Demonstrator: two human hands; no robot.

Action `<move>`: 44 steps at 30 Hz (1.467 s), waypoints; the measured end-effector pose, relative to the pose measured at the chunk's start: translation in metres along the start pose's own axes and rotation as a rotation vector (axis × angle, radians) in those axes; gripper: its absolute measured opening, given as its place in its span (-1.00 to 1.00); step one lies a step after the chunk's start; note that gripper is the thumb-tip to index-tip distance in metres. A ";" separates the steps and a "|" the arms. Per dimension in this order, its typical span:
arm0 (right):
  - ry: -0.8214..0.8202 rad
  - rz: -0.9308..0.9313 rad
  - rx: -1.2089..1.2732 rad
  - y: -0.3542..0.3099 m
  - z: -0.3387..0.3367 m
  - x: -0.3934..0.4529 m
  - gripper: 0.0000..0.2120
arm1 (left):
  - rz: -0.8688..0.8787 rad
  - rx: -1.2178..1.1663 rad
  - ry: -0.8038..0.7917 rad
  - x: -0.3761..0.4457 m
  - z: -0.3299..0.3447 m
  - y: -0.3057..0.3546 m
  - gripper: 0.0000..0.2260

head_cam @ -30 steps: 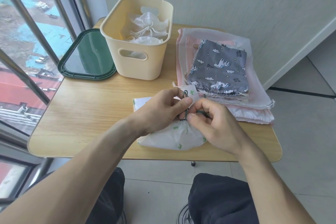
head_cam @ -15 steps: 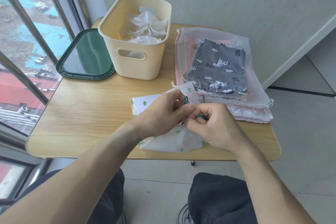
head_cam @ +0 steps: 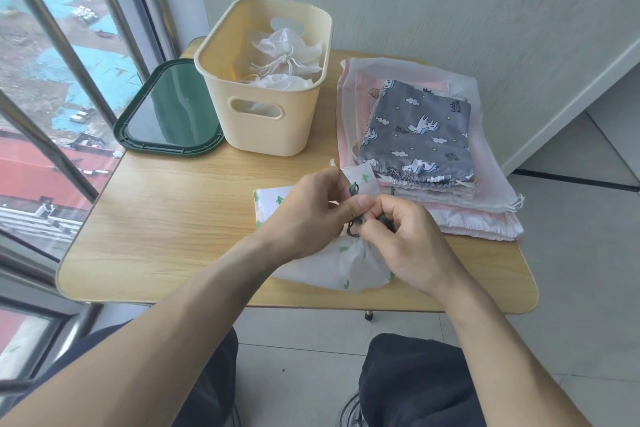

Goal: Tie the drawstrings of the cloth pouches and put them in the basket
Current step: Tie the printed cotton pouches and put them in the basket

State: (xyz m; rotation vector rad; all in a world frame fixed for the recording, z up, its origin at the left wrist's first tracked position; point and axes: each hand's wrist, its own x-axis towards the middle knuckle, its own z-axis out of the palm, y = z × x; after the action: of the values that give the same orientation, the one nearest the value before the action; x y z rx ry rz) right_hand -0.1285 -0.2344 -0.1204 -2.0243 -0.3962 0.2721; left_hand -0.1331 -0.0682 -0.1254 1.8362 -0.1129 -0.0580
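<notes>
A white pouch with green cactus print (head_cam: 349, 265) lies at the table's front edge, its neck gathered tight. My left hand (head_cam: 311, 208) pinches the dark green drawstring (head_cam: 354, 190) just above the neck. My right hand (head_cam: 407, 236) pinches the same cord close beside it, fingers curled. The cream basket (head_cam: 266, 135) stands at the back and holds two tied white pouches (head_cam: 285, 54). To the right lies a stack of flat pouches, a grey unicorn-print pouch (head_cam: 420, 133) on top of pink and translucent white ones (head_cam: 485, 218).
A dark green tray (head_cam: 169, 111) lies left of the basket by the window. The wooden table (head_cam: 166, 218) is small, with its front edge near my knees. A wall runs behind the table and a window frame along the left.
Both hands stay on the cord at the pouch neck and shift slightly as they work it. The pouch's loose corner sticks up a little more behind my left fingers.
</notes>
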 end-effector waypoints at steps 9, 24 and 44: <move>-0.029 0.033 0.015 -0.002 -0.006 -0.001 -0.83 | -0.082 -0.176 -0.027 -0.001 -0.001 0.003 -0.76; 0.184 -0.278 -0.143 -0.001 -0.009 -0.005 -0.97 | -0.311 -0.398 -0.002 0.000 -0.006 0.008 -0.76; -0.126 -0.069 -0.364 -0.003 -0.028 -0.012 -0.85 | -0.379 0.013 0.121 0.006 -0.006 -0.004 -0.78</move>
State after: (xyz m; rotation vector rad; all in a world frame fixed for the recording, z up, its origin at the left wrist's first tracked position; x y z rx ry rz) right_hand -0.1303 -0.2604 -0.1049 -2.3500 -0.6296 0.3024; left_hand -0.1267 -0.0621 -0.1273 1.8483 0.3210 -0.2108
